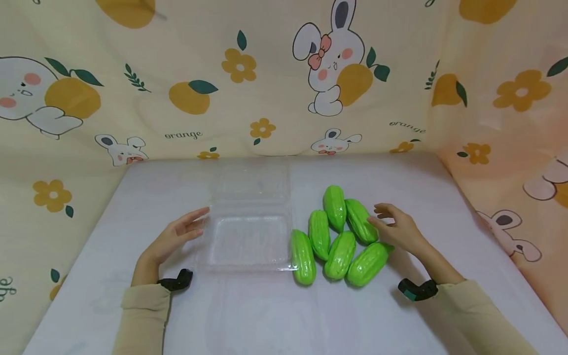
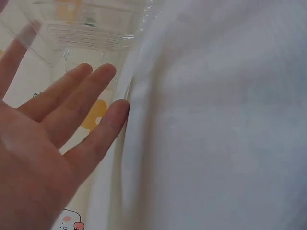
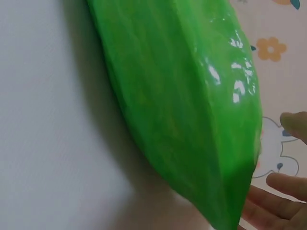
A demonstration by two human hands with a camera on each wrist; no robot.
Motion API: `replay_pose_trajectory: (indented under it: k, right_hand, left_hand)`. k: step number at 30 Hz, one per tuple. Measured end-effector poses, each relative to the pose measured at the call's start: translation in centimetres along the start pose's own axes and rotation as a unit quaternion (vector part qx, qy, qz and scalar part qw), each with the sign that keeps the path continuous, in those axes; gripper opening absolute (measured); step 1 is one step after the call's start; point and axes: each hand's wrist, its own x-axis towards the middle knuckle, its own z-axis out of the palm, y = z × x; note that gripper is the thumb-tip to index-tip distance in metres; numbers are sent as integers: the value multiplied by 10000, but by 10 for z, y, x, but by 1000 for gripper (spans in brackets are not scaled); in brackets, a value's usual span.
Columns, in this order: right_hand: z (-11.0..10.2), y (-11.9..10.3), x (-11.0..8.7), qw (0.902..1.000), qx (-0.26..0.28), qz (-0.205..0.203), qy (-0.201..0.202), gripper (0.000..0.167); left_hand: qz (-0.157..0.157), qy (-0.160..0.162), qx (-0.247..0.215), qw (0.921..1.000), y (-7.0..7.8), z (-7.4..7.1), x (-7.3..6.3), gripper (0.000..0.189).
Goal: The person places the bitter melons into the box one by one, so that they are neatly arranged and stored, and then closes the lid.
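Bearing everything, worktop [image 1: 275, 315]: white, with room to move mostly along my near side.
Clear box [image 1: 248, 246]: its lid [image 1: 253, 180] lies folded back on the far side, probably leaving the base reachable from above.
Six green gourds [image 1: 339, 256]: bunched right of the box, likely for a short reach; the leftmost meets its right rim.
My left hand [image 1: 172, 240]: loosely spread by the box's left edge; touching, I cannot tell.
My right hand [image 1: 401, 230]: loosely bent, gripping nothing, at the cluster's right edge, with room outward.

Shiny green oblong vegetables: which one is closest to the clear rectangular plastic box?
The leftmost shiny green oblong vegetable. It lies just beside the clear rectangular plastic box, while the other five sit farther right.
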Motion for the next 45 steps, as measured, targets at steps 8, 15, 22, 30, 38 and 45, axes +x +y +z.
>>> replay_pose_trajectory:
  k: [8,15,22,30,38,45]
  right_hand:
    - [8,-1,10,9985,-88,349,-406,66]
    - [12,0,18,9968,-154,488,-610,70]
    - [12,1,19,9947,-107,702,-748,73]
    - [15,0,22,9931,-19,863,-795,73]
    - [13,-3,23,9923,109,896,-845,72]
    - [13,-4,23,9918,239,955,-813,73]
  left_hand:
    - [-501,-185,239,9983,5,-3,-1,62]
    - [-727,-387,114,9965,4,-6,-5,64]
    - [-678,-503,158,9963,6,-6,-4,67]
    - [-763,-536,65,9956,6,-5,-4,68]
    - [-822,-624,-15,9947,6,-7,-3,67]
    - [-878,-689,-66,9937,8,-7,-4,69]
